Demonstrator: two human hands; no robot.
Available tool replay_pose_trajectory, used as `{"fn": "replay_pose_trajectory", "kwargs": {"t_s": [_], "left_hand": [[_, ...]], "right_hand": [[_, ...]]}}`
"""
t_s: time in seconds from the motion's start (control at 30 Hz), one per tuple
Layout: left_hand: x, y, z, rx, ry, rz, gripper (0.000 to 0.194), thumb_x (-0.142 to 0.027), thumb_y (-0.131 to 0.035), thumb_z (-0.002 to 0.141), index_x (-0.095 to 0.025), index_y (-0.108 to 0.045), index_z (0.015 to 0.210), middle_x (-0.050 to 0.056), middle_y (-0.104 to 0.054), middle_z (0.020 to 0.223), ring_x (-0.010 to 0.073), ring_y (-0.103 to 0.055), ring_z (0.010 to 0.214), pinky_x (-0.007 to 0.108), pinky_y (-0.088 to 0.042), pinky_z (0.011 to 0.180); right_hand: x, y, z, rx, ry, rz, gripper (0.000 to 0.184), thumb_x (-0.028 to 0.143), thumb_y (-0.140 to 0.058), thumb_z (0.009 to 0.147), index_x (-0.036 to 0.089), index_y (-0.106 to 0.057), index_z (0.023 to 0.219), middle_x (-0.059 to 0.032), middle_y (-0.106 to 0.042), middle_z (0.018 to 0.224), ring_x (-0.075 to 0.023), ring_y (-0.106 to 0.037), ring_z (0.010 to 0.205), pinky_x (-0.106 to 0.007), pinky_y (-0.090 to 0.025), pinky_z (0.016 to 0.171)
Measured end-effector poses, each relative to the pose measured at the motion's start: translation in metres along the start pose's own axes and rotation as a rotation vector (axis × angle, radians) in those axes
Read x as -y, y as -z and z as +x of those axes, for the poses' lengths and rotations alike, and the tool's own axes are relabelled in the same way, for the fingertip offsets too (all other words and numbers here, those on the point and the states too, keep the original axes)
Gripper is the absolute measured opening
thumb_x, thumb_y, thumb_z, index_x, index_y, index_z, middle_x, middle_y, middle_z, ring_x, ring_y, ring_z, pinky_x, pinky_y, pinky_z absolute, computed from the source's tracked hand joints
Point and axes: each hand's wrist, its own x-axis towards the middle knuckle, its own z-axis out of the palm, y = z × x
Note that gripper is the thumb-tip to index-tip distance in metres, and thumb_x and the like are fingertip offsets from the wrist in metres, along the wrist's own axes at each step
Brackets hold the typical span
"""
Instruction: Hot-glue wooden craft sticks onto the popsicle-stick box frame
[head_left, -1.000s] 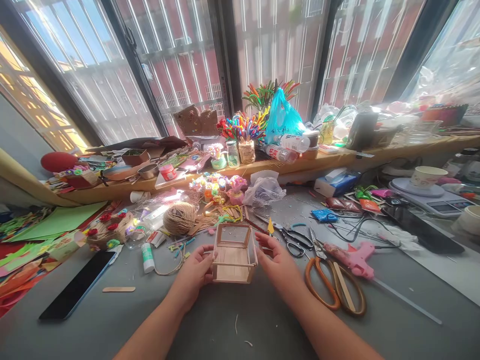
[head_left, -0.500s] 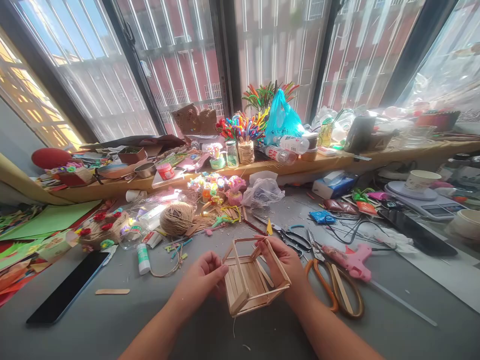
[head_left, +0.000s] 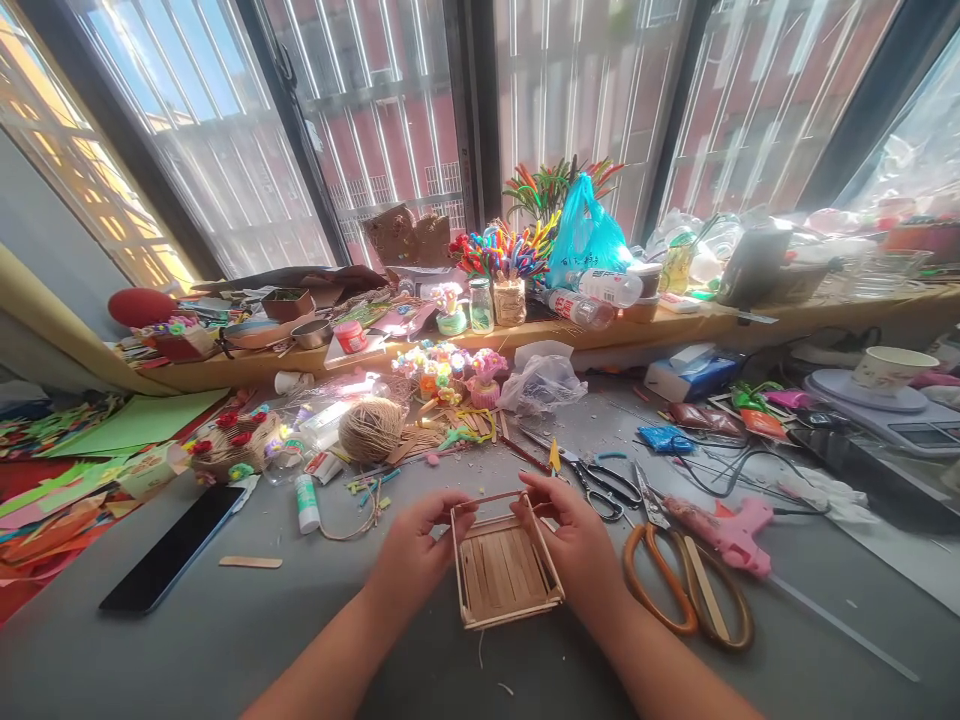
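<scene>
A small open box frame made of popsicle sticks (head_left: pixel 501 575) is held just above the grey table, its slatted panel facing me. My left hand (head_left: pixel 424 545) grips its left side near the far corner, fingers partly behind the sticks. On the opposite side my right hand (head_left: pixel 574 535) closes around the right edge, with fingertips at the upper corner. Large scissors with orange-brown handles (head_left: pixel 660 580) lie right of my right hand, and a loose popsicle stick (head_left: pixel 705 588) rests across one handle. Another popsicle stick (head_left: pixel 250 562) lies left of my left hand.
A pink glue gun (head_left: pixel 731 535) with a long glue stick lies at right, behind it a kitchen scale (head_left: pixel 870 395). Black-handled scissors (head_left: pixel 604 490), a twine ball (head_left: pixel 371 430) and a glue tube (head_left: pixel 307 503) sit beyond my hands. A phone (head_left: pixel 176 548) lies left.
The stick frame has turned and tipped so its slatted panel faces me more squarely. My left hand has shifted to its far left corner. The view has swung slightly left.
</scene>
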Motion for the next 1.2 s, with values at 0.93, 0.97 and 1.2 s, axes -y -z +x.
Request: {"fn": "replay_pose_trajectory", "kwargs": {"t_s": [0.93,0.97,1.2], "left_hand": [[0.034,0.037,0.007,-0.231,0.161,-0.251,0.056,-0.065,-0.086,0.077,-0.019,-0.079,0.108,0.008,-0.082,0.095,0.0265,-0.077,0.09,0.035,-0.064,0.081],[0.035,0.037,0.007,-0.244,0.169,-0.253,0.055,-0.064,-0.087,0.077,-0.019,-0.079,0.107,0.007,-0.081,0.092,0.0248,-0.076,0.087,0.033,-0.063,0.078],[0.038,0.028,0.001,-0.126,0.238,-0.282,0.05,-0.06,-0.094,0.068,-0.02,-0.079,0.093,0.003,-0.078,0.08,0.0184,-0.071,0.07,0.027,-0.059,0.067]], "right_hand": [[-0.02,0.01,0.009,0.325,-0.096,-0.666,0.028,0.016,-0.078,0.085,0.016,-0.08,0.114,-0.0166,-0.079,0.113,-0.0365,-0.076,0.106,-0.046,-0.059,0.092],[-0.02,0.01,0.009,0.345,-0.112,-0.69,0.027,0.015,-0.077,0.087,0.017,-0.08,0.114,-0.0163,-0.079,0.112,-0.0358,-0.076,0.105,-0.045,-0.059,0.092],[-0.024,0.011,0.015,0.421,-0.18,-0.791,0.016,0.014,-0.069,0.101,0.018,-0.077,0.114,-0.0096,-0.078,0.117,-0.0265,-0.074,0.11,-0.044,-0.059,0.098]]}}
